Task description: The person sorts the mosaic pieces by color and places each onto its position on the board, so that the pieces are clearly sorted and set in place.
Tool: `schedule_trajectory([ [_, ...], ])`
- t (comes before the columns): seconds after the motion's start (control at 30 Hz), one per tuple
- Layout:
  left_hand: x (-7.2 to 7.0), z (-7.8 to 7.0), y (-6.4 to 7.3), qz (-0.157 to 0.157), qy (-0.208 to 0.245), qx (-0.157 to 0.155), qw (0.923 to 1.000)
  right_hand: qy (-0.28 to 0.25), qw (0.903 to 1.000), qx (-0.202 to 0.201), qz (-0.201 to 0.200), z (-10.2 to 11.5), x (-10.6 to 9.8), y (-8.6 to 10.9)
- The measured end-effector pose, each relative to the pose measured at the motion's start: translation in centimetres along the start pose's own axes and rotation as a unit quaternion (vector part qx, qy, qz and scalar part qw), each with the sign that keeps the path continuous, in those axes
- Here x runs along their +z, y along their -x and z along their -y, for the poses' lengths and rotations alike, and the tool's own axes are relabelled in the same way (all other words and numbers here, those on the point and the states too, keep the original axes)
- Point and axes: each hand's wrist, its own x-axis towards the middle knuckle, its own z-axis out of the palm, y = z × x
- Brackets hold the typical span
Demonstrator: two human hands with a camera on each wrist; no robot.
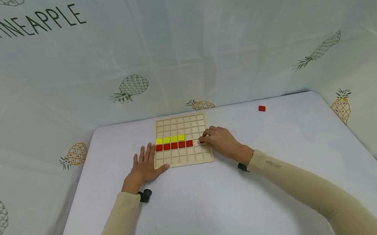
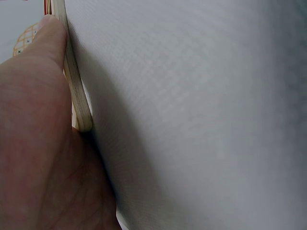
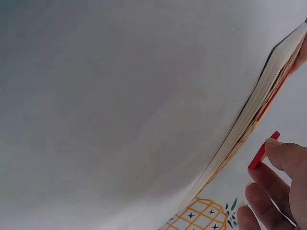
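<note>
A wooden grid board [image 1: 183, 159] lies on the white table, with a row of red square tiles [image 1: 174, 145] and a shorter row of yellow square tiles [image 1: 174, 138] set in its cells. At the board's lower left corner my left hand [image 1: 145, 168] rests with fingers spread along the left edge, its thumb on the front edge. Between thumb and fingertip my right hand [image 1: 223, 141] pinches a red tile [image 3: 261, 152] over the board's right side. In the right wrist view that tile is apart from the board [image 3: 240, 125].
One loose red tile [image 1: 262, 108] lies near the back right of the table [image 1: 198, 212]. A pineapple-print cloth [image 1: 181, 49] hangs behind the table and at its sides. Dark wrist cameras [image 1: 145, 195] are worn on both wrists.
</note>
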Motion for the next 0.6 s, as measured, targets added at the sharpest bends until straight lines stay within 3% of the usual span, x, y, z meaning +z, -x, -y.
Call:
schedule_trajectory([
  [0.6,-0.3,-0.4,0.4,0.007,0.004,-0.006,0.9999,-0.002,0.9996,0.001,0.027,0.9,0.4,-1.8],
])
